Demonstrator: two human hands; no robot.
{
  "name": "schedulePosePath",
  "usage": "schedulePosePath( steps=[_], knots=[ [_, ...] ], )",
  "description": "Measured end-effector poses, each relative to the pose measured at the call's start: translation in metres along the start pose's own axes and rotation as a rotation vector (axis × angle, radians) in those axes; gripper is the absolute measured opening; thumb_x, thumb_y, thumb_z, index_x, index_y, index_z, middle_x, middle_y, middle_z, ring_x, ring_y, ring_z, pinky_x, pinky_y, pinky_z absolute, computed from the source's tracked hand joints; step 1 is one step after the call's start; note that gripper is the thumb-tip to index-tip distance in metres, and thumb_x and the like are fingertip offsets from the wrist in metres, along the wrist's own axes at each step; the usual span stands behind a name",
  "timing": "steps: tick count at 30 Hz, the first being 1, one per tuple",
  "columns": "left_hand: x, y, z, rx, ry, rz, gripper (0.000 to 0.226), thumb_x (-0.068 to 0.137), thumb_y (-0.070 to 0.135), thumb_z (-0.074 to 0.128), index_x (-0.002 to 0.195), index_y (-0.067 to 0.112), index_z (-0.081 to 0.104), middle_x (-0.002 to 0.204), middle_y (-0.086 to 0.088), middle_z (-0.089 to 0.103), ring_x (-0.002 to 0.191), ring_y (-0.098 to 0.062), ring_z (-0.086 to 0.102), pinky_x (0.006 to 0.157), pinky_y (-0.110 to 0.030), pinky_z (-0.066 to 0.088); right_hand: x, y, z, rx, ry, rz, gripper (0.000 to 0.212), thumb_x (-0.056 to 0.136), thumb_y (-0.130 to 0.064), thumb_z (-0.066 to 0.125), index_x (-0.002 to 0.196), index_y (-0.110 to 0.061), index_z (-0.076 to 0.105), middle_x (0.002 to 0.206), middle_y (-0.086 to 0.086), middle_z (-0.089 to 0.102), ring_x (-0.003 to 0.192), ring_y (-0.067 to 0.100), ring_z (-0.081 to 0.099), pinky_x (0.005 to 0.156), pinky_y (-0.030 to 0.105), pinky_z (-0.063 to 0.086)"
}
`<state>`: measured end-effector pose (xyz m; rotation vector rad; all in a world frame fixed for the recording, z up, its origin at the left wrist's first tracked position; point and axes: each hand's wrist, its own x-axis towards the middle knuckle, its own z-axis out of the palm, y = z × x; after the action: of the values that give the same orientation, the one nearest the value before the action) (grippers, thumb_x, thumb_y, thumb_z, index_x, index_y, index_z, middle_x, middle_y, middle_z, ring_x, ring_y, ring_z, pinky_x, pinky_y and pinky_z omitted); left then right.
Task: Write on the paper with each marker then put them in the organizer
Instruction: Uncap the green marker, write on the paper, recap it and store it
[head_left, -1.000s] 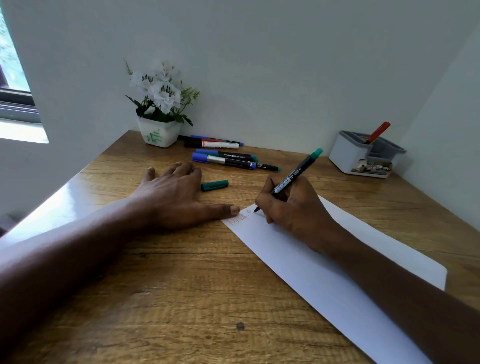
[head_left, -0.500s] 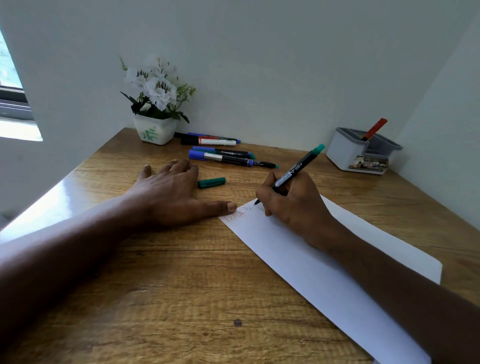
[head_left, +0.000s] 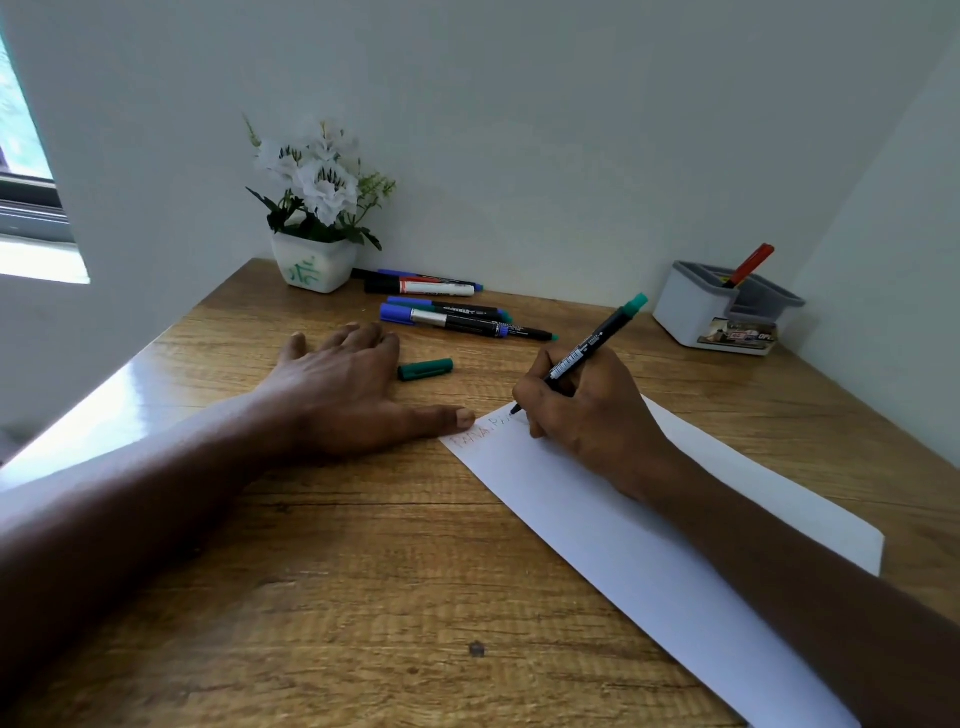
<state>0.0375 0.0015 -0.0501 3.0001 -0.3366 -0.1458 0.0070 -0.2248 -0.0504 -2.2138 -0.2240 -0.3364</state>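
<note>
The paper (head_left: 623, 545) lies flat on the wooden table (head_left: 311, 597), running diagonally from its far left corner towards the near right. The right hand (head_left: 587, 415) rests on the far end of the paper, fingers and thumb curled round the barrel of the green marker (head_left: 592, 343). The marker is uncapped and tilted, its tip on the sheet near the far left corner and its green rear end pointing up and away from the paper. Faint red lettering (head_left: 475, 436) occupies that corner, just left of the tip. The left hand (head_left: 343, 395) lies palm down on the table, left of the paper, with fingers straight and spread, holding nothing. Its thumb tip reaches the paper's far left corner; whether it presses on the sheet cannot be determined. The green cap (head_left: 425, 369) lies on the table beyond that corner, just beside the left hand's fingers. The remaining markers (head_left: 452, 317) lie in a loose group farther beyond the paper, capped. The organizer (head_left: 691, 312) stands beyond the paper's far right side, well apart from it, with one red marker (head_left: 750, 265) leaning in a compartment. A white flower pot (head_left: 311, 267) stands far beyond the paper's left corner, against the wall.
</note>
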Motion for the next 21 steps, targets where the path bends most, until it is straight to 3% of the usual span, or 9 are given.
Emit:
schedulePosePath(
  steps=[2,5,8,12,16,18,21],
  knots=[
    [-0.0009,0.0010,-0.0008,0.003,-0.007,-0.007,0.137,0.050,0.107,0.019,0.159,0.024,0.018,0.170,0.000,0.010,0.155,-0.019,0.012,0.122,-0.061,0.012,-0.0002,0.0002,0.0009,0.002,-0.015,0.007,0.019,0.087,-0.016,0.068,0.071,-0.006,0.065,0.057,0.005,0.067,0.060,0.019,0.066,0.076,0.049,0.061],
    [-0.0019,0.0025,-0.0020,0.003,-0.011,-0.010,0.131,0.055,0.102,0.023,0.159,0.024,0.017,0.170,0.000,0.009,0.155,-0.020,0.011,0.123,-0.061,0.011,0.0001,0.0003,0.0017,-0.014,0.039,0.017,0.019,0.087,-0.018,0.069,0.073,-0.006,0.066,0.062,0.008,0.070,0.066,0.023,0.069,0.073,0.046,0.060],
    [-0.0016,0.0017,-0.0020,0.000,-0.015,-0.005,0.129,0.056,0.102,0.024,0.159,0.024,0.018,0.170,0.000,0.009,0.155,-0.020,0.011,0.123,-0.061,0.011,0.0009,0.0006,0.0007,0.032,0.046,0.058,0.020,0.087,-0.017,0.067,0.068,-0.011,0.065,0.058,0.004,0.069,0.060,0.012,0.065,0.076,0.041,0.060],
    [-0.0003,0.0017,-0.0017,0.005,-0.012,-0.004,0.132,0.054,0.104,0.022,0.159,0.024,0.018,0.170,0.000,0.009,0.155,-0.020,0.011,0.122,-0.061,0.012,0.0003,0.0007,0.0002,0.019,-0.002,0.035,0.020,0.089,-0.016,0.066,0.069,-0.010,0.064,0.057,0.003,0.068,0.062,0.014,0.067,0.080,0.045,0.062],
    [0.0007,-0.0001,-0.0001,0.010,-0.005,-0.001,0.136,0.050,0.106,0.018,0.158,0.024,0.020,0.169,0.000,0.011,0.155,-0.020,0.013,0.122,-0.062,0.013,0.0012,0.0001,0.0004,-0.012,0.017,0.028,0.022,0.086,-0.016,0.068,0.066,-0.009,0.061,0.054,0.006,0.063,0.055,0.011,0.060,0.066,0.037,0.056],
    [0.0004,0.0006,-0.0003,0.014,0.000,0.000,0.132,0.054,0.105,0.021,0.158,0.024,0.021,0.169,0.000,0.012,0.155,-0.020,0.014,0.122,-0.062,0.013,0.0014,0.0004,0.0004,-0.035,0.039,0.013,0.022,0.085,-0.018,0.069,0.069,-0.006,0.061,0.061,0.012,0.065,0.058,0.019,0.062,0.064,0.040,0.055],
    [0.0005,0.0008,-0.0005,0.016,-0.008,-0.001,0.129,0.057,0.102,0.024,0.159,0.024,0.018,0.169,0.000,0.010,0.155,-0.020,0.012,0.122,-0.061,0.012,0.0000,0.0002,0.0013,-0.028,0.043,0.015,0.019,0.087,-0.018,0.069,0.071,-0.010,0.066,0.066,0.011,0.070,0.070,0.026,0.070,0.072,0.046,0.061]
  ],
)
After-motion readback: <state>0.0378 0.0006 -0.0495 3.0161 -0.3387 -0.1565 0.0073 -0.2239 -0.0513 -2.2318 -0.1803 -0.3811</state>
